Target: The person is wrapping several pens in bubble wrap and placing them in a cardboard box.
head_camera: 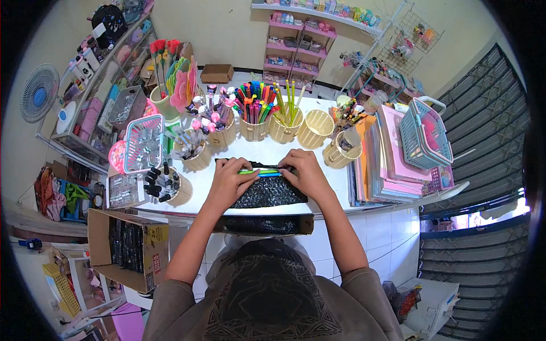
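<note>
A sheet of black bubble wrap (268, 194) lies on the white tabletop in front of me. A green pen (248, 172) and a blue pen (269, 174) rest side by side across its upper part, their ends partly covered by my fingers. My left hand (230, 181) grips the left end of the pens and the wrap around it, thumb pointing inward. At the other end, my right hand (305, 172) pinches the dark upper edge of the wrap between thumb and fingers.
Woven-pattern plastic cups (254, 129) of pens and pencils curve around the work area. Black markers (162, 183) stand at left. Stacked folders (396, 149) carry a blue basket (426, 132) at right. Below left, a cardboard box (100, 238) holds black-wrapped packages (126, 245).
</note>
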A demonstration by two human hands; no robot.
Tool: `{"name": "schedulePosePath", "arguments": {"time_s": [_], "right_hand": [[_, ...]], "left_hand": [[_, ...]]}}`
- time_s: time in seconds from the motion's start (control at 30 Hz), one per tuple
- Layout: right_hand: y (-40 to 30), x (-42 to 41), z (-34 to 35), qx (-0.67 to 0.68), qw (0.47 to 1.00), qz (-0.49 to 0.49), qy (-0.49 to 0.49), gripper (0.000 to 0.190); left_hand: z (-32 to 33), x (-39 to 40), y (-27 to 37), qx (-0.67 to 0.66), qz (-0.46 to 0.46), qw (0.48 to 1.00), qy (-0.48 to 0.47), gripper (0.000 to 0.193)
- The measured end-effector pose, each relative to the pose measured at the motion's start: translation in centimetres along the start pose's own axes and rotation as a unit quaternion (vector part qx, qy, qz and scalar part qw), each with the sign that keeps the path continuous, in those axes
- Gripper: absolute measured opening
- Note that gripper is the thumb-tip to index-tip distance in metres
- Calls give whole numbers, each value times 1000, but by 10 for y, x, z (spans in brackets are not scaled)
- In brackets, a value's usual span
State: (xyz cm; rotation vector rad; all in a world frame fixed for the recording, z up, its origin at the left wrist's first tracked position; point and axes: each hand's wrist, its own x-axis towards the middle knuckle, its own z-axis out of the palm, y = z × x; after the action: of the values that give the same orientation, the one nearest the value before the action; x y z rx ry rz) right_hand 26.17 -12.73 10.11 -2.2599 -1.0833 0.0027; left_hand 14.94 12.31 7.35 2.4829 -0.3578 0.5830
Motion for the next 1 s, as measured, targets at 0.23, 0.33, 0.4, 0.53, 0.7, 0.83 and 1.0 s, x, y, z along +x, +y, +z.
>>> {"name": "schedulePosePath", "arguments": {"time_s": [0.23,0.33,0.4,0.53,0.7,0.83,1.0], "right_hand": [[-23,13,-5,48,996,-22,79,17],[-55,28,-9,119,986,-28,116,20],[-80,40,-7,169,975,-23,143,22],[-109,73,-2,173,969,-74,160,31],[-111,105,13,127,973,-115,154,37],[-111,117,14,149,978,-93,116,34],[-111,122,20,112,980,-106,127,31]], "left_hand": [[-9,2,3,-11,7,998,60,31],[-20,7,20,-91,-72,985,131,30],[-31,13,34,-143,-124,962,198,28],[-34,22,39,-232,-199,917,257,51],[-27,18,32,-283,-212,897,267,70],[-26,18,31,-288,-212,888,290,79],[-32,16,28,-286,-221,896,257,84]]}}
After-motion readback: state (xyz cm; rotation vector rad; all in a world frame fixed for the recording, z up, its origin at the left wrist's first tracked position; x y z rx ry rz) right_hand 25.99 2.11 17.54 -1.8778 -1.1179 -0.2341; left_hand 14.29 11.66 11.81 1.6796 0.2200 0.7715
